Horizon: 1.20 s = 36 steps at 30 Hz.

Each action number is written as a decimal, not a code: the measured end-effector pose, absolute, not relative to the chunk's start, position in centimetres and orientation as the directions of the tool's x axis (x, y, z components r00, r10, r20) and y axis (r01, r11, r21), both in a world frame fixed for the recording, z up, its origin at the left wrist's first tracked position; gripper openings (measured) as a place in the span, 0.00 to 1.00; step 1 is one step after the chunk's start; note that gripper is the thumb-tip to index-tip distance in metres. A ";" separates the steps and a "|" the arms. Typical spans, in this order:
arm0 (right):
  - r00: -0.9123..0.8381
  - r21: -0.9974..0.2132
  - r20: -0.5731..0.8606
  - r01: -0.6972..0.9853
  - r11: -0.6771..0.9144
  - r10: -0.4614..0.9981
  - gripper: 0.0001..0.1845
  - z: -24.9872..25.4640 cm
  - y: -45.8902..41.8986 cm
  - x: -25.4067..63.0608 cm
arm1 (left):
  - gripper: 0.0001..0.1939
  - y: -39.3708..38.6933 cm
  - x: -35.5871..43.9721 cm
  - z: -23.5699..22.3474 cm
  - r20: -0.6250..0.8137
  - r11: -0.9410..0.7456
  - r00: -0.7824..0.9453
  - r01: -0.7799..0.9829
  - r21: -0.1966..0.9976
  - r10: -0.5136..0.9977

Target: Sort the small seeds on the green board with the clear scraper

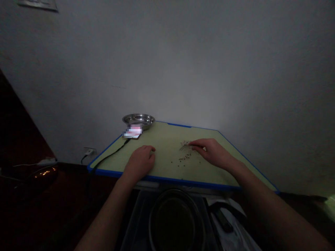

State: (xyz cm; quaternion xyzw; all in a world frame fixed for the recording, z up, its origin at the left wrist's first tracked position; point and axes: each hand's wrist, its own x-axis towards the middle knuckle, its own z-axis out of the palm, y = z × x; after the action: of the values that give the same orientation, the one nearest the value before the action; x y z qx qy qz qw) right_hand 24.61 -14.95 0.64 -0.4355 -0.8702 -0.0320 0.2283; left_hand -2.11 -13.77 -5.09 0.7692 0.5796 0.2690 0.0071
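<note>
My right hand (209, 150) is closed around a slim metal utensil with thin tines, which looks like a fork (183, 147). Its tip points left, low over small dark bits (184, 158) scattered on the pale green tabletop (164, 139). Some bits lie in a cluster just beyond the tines; others are strewn nearer the front edge. To the left of them, my left hand (141, 160) rests on the tabletop, its fingers loosely bent and the thumb apart. Nothing shows in it, though the fingertips are partly hidden.
A shiny metal bowl (138, 120) stands at the back left corner. In front of it lies a lit phone (133, 131) with a dark strap or cable (112, 153) running off the left edge. Below the blue front edge sits a round dark pan (175, 223). A wall rises behind.
</note>
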 end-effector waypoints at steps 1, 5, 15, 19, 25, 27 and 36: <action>-0.488 -0.188 0.436 0.772 0.607 0.756 0.15 0.8 -15.0 24.8 | 0.16 -13.8 -2.1 -5.1 0.405 -0.328 0.185 0.889 0.320 0.895; -0.392 -0.304 0.387 0.800 0.517 0.834 0.17 0.5 -15.1 26.2 | 0.16 -13.8 -2.2 -5.1 0.408 -0.327 0.184 0.892 0.313 0.894; -0.263 -0.528 0.342 0.741 0.416 0.902 0.15 -2.4 -13.8 29.5 | 0.16 -13.8 -2.1 -4.9 0.382 -0.312 0.182 0.897 0.313 0.906; -0.316 -0.547 0.326 0.705 0.451 0.891 0.15 -2.6 -13.8 26.5 | 0.16 -13.7 -2.1 -4.9 0.377 -0.308 0.181 0.900 0.309 0.908; -0.393 -0.500 0.336 0.696 0.516 0.856 0.14 -3.0 -13.0 23.4 | 0.16 -13.7 -2.2 -4.9 0.381 -0.308 0.175 0.895 0.323 0.908; -0.363 -0.484 0.343 0.722 0.494 0.866 0.14 -3.2 -12.4 23.5 | 0.16 -13.8 -2.2 -4.8 0.381 -0.310 0.177 0.894 0.323 0.907; -0.200 -0.514 0.375 0.768 0.382 0.905 0.17 -2.1 -12.0 28.0 | 0.16 -13.8 -2.2 -5.0 0.400 -0.334 0.197 0.890 0.310 0.895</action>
State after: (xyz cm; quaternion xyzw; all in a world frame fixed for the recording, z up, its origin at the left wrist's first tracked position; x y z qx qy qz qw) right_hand 28.01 -12.03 -2.12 -0.5454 -0.7671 0.1071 0.3205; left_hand -2.17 -13.82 -5.01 0.7736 0.5770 0.2620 0.0048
